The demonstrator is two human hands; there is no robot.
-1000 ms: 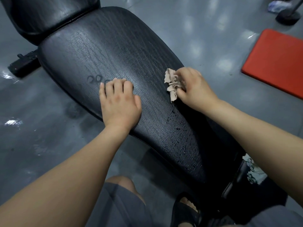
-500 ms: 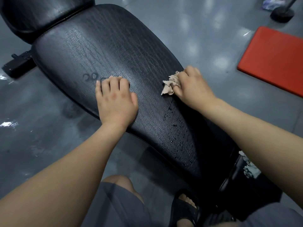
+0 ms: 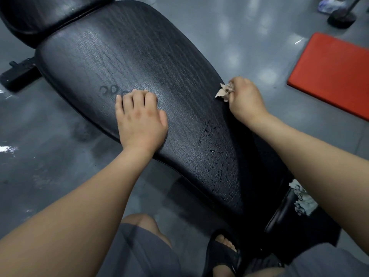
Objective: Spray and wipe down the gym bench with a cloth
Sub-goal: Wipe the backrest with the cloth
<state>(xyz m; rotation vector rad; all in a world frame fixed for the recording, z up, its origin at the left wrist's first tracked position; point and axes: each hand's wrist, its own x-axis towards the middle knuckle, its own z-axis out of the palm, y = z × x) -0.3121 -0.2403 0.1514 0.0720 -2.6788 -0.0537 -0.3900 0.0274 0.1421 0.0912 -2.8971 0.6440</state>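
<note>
The black padded gym bench (image 3: 139, 56) runs diagonally from top left to bottom right, its cracked surface wet with droplets (image 3: 209, 148) near the lower middle. My left hand (image 3: 139, 116) lies flat, palm down, on the pad's near edge, holding nothing. My right hand (image 3: 245, 100) grips a small crumpled beige cloth (image 3: 224, 91) at the pad's right edge. No spray bottle is in view.
A red mat (image 3: 331, 72) lies on the grey floor at the right. A black stand base (image 3: 341, 18) sits top right. A pale crumpled rag (image 3: 303, 200) rests on the bench frame at lower right. My knee and sandalled foot (image 3: 221, 254) are below the bench.
My right hand has slid the cloth from the pad's middle right out to its right edge. My left hand has stayed pressed on the pad.
</note>
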